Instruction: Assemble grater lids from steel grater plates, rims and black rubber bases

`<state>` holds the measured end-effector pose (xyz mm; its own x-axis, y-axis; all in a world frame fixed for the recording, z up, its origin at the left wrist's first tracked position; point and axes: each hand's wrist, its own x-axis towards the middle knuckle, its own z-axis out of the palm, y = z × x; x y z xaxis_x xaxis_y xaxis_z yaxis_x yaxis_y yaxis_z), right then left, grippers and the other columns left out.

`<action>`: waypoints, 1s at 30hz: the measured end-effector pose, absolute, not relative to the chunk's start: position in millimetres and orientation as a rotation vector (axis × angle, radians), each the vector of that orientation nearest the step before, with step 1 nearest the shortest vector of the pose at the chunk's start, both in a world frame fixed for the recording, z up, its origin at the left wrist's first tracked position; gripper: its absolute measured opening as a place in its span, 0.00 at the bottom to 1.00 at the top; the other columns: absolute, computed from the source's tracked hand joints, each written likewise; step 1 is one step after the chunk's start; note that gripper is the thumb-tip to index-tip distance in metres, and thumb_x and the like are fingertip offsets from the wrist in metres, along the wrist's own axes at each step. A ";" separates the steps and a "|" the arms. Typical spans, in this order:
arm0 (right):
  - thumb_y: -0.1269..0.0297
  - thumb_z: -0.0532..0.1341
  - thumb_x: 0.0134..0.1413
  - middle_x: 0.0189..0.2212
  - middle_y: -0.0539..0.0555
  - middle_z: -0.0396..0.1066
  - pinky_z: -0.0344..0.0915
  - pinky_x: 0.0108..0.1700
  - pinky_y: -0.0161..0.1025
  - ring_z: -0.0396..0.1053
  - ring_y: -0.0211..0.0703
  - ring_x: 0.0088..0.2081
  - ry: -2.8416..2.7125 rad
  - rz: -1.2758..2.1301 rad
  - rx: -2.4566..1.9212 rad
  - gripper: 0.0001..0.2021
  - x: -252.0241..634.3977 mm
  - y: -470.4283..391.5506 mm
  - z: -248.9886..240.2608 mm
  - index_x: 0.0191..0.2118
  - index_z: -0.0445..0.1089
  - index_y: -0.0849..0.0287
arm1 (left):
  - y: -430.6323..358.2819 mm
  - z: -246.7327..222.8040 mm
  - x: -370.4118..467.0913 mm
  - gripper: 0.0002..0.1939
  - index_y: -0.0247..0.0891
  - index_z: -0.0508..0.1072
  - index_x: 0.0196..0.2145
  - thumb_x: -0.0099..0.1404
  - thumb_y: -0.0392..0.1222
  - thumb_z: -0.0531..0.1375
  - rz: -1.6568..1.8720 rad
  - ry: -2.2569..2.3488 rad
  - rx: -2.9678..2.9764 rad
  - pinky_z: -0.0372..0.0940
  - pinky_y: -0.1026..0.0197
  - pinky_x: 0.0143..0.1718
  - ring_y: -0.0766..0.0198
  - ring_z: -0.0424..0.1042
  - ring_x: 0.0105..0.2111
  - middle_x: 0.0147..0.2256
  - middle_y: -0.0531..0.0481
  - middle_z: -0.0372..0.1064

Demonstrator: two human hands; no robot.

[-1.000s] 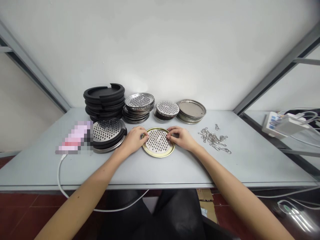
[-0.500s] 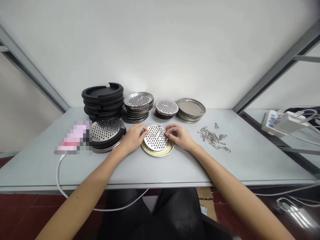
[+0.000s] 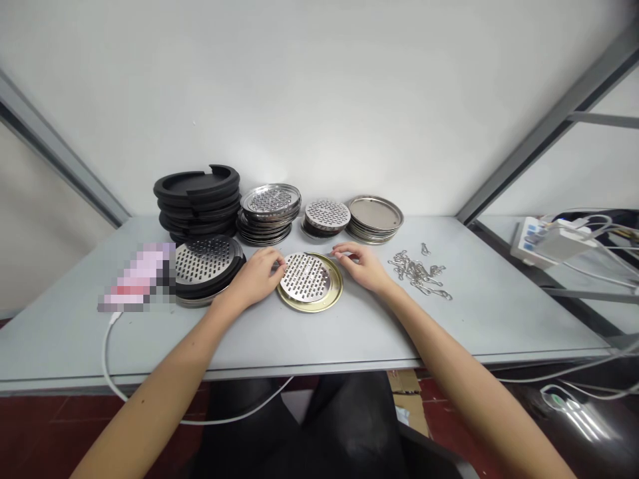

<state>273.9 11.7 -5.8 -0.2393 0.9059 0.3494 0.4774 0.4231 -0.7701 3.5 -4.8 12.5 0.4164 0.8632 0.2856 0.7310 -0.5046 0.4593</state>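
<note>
A round perforated metal plate (image 3: 305,277) rests tilted toward the left on a gold-coloured round tray (image 3: 319,306) in front of me. My left hand (image 3: 264,271) pinches the plate's left edge with thumb and fingers. Beside the tray's upper right rim is my right hand (image 3: 360,265), its thumb and fingers a little apart and nothing visible between them. To the right lies a loose pile of metal clips (image 3: 417,273). Left of my left hand, another perforated plate (image 3: 207,259) sits in a black ring on a low stack.
Along the wall stand black rings (image 3: 197,199), metal rims with perforated plates (image 3: 271,199), a small stack of perforated plates (image 3: 327,214) and round trays (image 3: 375,213). A blurred phone (image 3: 140,276) with a white cable lies left. A power strip (image 3: 536,243) is at far right.
My right hand has let go of the perforated plate and moved off its right edge. The plate has shifted left on the tray. The view has turned slightly.
</note>
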 end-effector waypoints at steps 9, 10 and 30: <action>0.62 0.57 0.58 0.42 0.59 0.76 0.68 0.44 0.41 0.72 0.46 0.45 -1.895 0.658 -1.173 0.11 273.2 10.7 -6.3 0.38 0.74 0.60 | -2.1 0.9 10.4 0.08 0.37 0.71 0.34 0.68 0.39 0.53 0.690 1.415 2.432 0.62 0.51 0.51 0.54 0.66 0.47 0.44 0.45 0.68; 0.62 0.57 0.58 0.42 0.59 0.76 0.68 0.44 0.41 0.72 0.46 0.45 -1.907 0.659 -1.176 0.11 272.9 10.5 -6.8 0.38 0.74 0.60 | -1.4 -0.2 10.5 0.08 0.37 0.71 0.35 0.68 0.39 0.53 0.694 1.411 2.433 0.62 0.51 0.51 0.54 0.67 0.46 0.43 0.45 0.68; 0.68 0.62 0.53 0.41 0.56 0.75 0.68 0.45 0.41 0.73 0.44 0.39 -2.120 0.586 -1.208 0.06 266.2 2.5 -9.6 0.33 0.78 0.58 | 0.6 -6.1 15.9 0.08 0.38 0.74 0.35 0.68 0.39 0.55 0.690 1.471 2.405 0.63 0.53 0.48 0.56 0.69 0.43 0.40 0.46 0.70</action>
